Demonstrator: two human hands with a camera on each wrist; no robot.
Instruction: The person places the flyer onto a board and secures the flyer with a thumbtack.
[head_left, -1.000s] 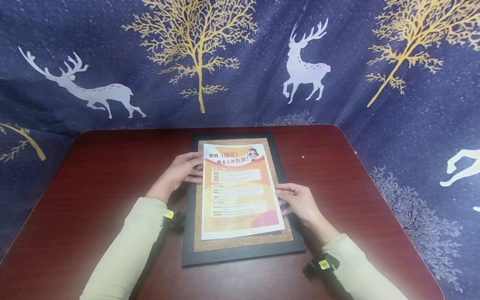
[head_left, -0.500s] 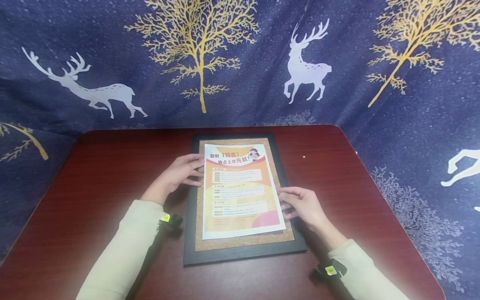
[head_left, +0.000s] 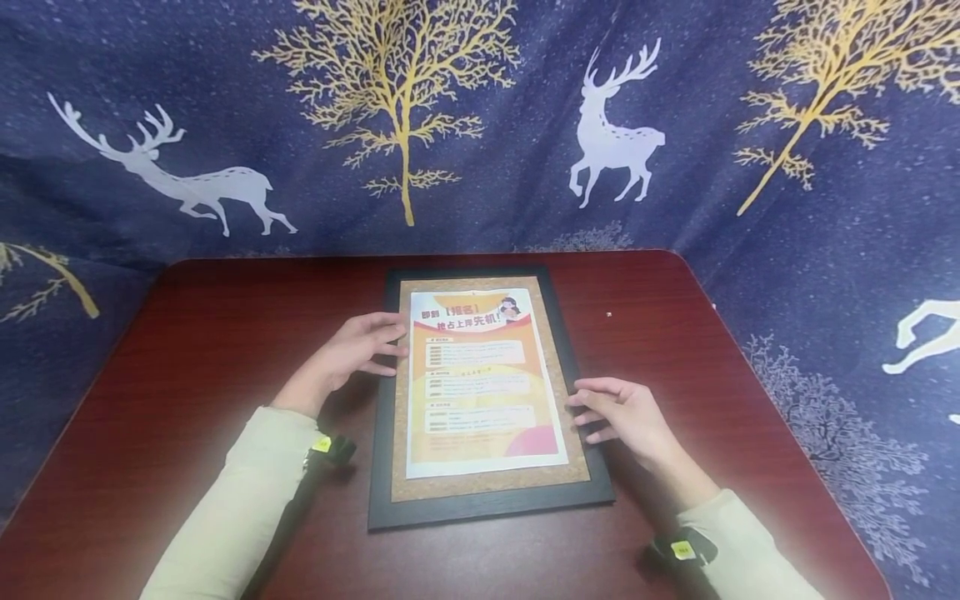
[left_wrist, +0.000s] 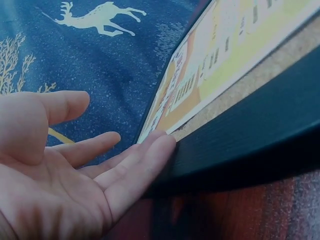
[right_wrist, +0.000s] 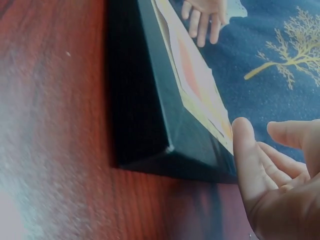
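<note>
Left hand (head_left: 348, 354): wide, fingers extended | Right hand (head_left: 628, 419): wide, fingers relaxed | Orange-and-white rectangular paper sheet (head_left: 480, 387): on black-framed tan cork board (head_left: 491, 481)

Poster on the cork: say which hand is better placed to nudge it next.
Probably the left hand: in the head view it almost reaches the edge of the poster, while a cork strip shows between the poster and the right hand.
</note>
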